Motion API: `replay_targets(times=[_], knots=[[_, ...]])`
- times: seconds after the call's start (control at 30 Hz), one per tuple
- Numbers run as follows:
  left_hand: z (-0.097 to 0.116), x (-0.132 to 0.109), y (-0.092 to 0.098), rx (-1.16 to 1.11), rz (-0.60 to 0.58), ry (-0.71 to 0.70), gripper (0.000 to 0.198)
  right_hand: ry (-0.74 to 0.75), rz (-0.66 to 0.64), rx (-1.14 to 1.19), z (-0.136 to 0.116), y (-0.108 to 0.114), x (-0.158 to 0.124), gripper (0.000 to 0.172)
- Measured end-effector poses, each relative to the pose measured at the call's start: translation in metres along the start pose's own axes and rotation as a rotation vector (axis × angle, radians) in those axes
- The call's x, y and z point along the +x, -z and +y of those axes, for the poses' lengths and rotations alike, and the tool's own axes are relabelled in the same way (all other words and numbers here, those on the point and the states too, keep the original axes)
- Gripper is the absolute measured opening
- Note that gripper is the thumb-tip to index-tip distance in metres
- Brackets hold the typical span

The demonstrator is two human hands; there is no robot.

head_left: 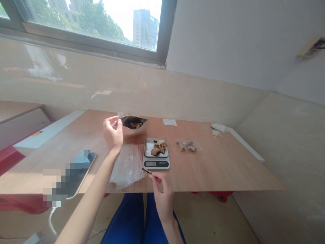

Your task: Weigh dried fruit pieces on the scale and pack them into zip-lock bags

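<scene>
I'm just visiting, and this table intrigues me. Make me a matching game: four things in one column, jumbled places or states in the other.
1. Left hand
2. Right hand
3. Scale
4. Filled clear bag

A. bears several brown pieces
B. at the open bag
C. lies right of the scale
D. holds a small piece

Pairs: 1-B, 2-D, 3-A, 4-C

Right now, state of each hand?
Left hand: curled at the open bag; can't tell if gripping.
Right hand: closed, pinching a small dark-and-pale piece.
</scene>
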State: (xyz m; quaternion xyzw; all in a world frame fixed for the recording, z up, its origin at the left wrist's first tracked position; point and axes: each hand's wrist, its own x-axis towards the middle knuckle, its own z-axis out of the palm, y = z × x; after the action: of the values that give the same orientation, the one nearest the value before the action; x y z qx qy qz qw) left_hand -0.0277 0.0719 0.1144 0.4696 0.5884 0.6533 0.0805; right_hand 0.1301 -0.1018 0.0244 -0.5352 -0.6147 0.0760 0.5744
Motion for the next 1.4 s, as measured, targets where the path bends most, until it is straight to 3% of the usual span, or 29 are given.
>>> replay_targets(times=[0.1,0.23,0.37,0.47,0.57,0.67,0.8,0.93,1.0,1.1,1.23,1.4], knots=[[-0.003,0.022,-0.016,-0.054,0.025,0.090,0.034,-0.027,-0.030,-0.004,0.007,0.009,-0.009,0.014],[-0.007,0.029,-0.025,-0.011,-0.089,0.134,0.044,-0.039,-0.016,-0.019,0.010,0.015,-0.012,0.014],[-0.017,-0.002,-0.017,0.032,-0.104,0.097,0.052,-0.022,0.031,-0.070,0.011,0.015,-0.012,0.012],[-0.032,-0.043,-0.003,0.126,-0.219,-0.023,0.044,-0.022,0.079,-0.110,0.015,0.013,-0.004,0.010],[-0.049,-0.087,0.009,0.203,-0.352,-0.096,0.034,0.037,0.102,-0.134,0.020,0.007,0.020,0.011],[-0.065,-0.118,0.014,0.347,-0.510,-0.069,0.032,0.126,0.079,-0.134,0.025,-0.008,0.055,0.016],[-0.083,-0.126,0.014,0.485,-0.591,-0.149,0.037,0.152,-0.045,-0.234,0.032,-0.039,0.095,0.024],[-0.093,-0.115,0.018,0.508,-0.606,-0.234,0.039,0.142,-0.282,-0.500,0.036,-0.067,0.107,0.020],[-0.096,-0.112,0.021,0.507,-0.614,-0.255,0.039,0.129,-0.351,-0.579,0.034,-0.074,0.102,0.016],[-0.097,-0.112,0.022,0.503,-0.607,-0.264,0.039,0.123,-0.268,-0.574,0.030,-0.074,0.081,0.013],[-0.098,-0.114,0.020,0.499,-0.610,-0.247,0.041,0.075,-0.107,-0.446,0.025,-0.059,0.038,0.014],[-0.095,-0.114,0.022,0.499,-0.623,-0.230,0.038,0.038,-0.126,-0.276,0.031,-0.034,-0.004,0.020]])
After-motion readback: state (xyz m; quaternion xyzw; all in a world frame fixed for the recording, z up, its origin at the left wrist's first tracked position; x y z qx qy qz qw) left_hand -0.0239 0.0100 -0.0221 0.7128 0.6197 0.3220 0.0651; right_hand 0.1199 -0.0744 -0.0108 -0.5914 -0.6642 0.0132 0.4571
